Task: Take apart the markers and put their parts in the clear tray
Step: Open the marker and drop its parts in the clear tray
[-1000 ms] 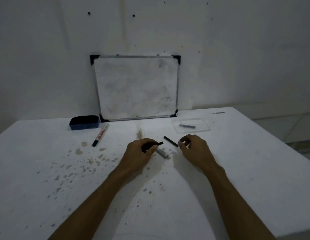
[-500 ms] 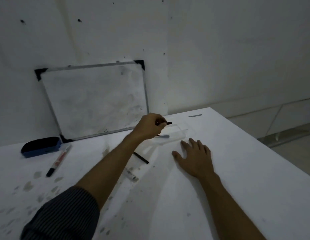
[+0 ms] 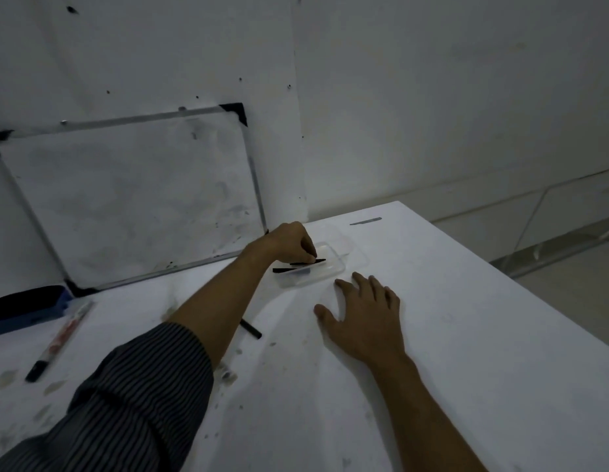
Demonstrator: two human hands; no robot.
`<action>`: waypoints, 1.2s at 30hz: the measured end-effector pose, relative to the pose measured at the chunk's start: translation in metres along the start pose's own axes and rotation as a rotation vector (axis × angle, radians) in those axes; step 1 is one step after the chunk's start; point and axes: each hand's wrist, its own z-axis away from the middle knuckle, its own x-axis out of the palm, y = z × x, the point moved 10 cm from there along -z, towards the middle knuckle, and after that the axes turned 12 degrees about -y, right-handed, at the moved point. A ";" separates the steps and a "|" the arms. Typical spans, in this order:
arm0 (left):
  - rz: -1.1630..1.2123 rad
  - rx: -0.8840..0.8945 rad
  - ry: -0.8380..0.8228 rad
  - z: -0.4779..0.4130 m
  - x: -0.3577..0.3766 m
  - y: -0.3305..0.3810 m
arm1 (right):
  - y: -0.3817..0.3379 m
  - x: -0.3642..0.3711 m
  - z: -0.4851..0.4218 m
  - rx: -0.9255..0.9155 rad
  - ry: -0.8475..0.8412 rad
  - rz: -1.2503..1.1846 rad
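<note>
The clear tray point(image 3: 337, 267) sits on the white table near the wall. My left hand point(image 3: 289, 245) reaches over the tray's left end, fingers pinched on a thin black marker part point(image 3: 309, 262) just above the tray floor. A dark part point(image 3: 299, 271) lies in the tray below it. My right hand point(image 3: 361, 318) lies flat on the table, fingers spread, just in front of the tray. A black marker piece point(image 3: 252, 330) lies on the table beside my left forearm. A whole marker point(image 3: 59, 342) with a black cap lies at the left.
A whiteboard point(image 3: 132, 199) leans against the wall behind the table. A blue eraser point(image 3: 27, 308) sits at the far left. A small marker piece point(image 3: 228, 374) shows by my left sleeve. The table's right edge point(image 3: 534, 298) drops off to the floor.
My left hand carried the black part from the table's middle to the tray and lowered it there. My right hand let go of its piece and went flat on the table. The view swung right.
</note>
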 end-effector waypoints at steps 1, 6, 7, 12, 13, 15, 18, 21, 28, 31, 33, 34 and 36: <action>0.003 0.008 0.014 0.004 -0.002 0.001 | 0.000 -0.001 0.001 0.002 -0.006 0.004; 0.066 0.111 0.190 0.064 -0.023 0.010 | -0.006 -0.005 0.006 -0.016 -0.020 -0.062; 0.091 0.142 0.241 0.085 -0.027 0.010 | -0.007 -0.007 0.009 -0.034 0.011 -0.129; 0.169 0.219 0.348 0.192 0.001 -0.017 | -0.039 -0.017 0.042 -0.086 0.037 -0.540; 0.161 0.200 0.364 0.211 0.013 -0.028 | -0.057 -0.013 0.050 -0.118 -0.011 -0.540; 0.161 0.152 0.424 0.245 0.036 -0.054 | -0.092 0.002 0.067 -0.189 -0.122 -0.514; 0.204 0.089 0.518 0.282 0.067 -0.093 | -0.132 0.029 0.089 -0.235 -0.187 -0.402; 0.192 0.048 0.619 0.304 0.087 -0.119 | -0.152 0.039 0.090 -0.226 -0.082 -0.172; 0.131 0.136 0.777 0.320 0.086 -0.109 | -0.148 0.033 0.086 -0.159 -0.005 -0.417; -0.094 0.172 0.830 0.324 0.081 -0.091 | -0.165 0.030 0.084 -0.241 -0.057 -0.485; -0.214 0.164 0.859 0.328 0.077 -0.091 | -0.183 0.027 0.085 -0.321 -0.088 -0.438; -0.252 0.147 0.865 0.329 0.075 -0.094 | -0.190 0.026 0.085 -0.353 -0.105 -0.420; -0.285 0.111 0.860 0.332 0.073 -0.105 | -0.203 0.026 0.084 -0.407 -0.137 -0.400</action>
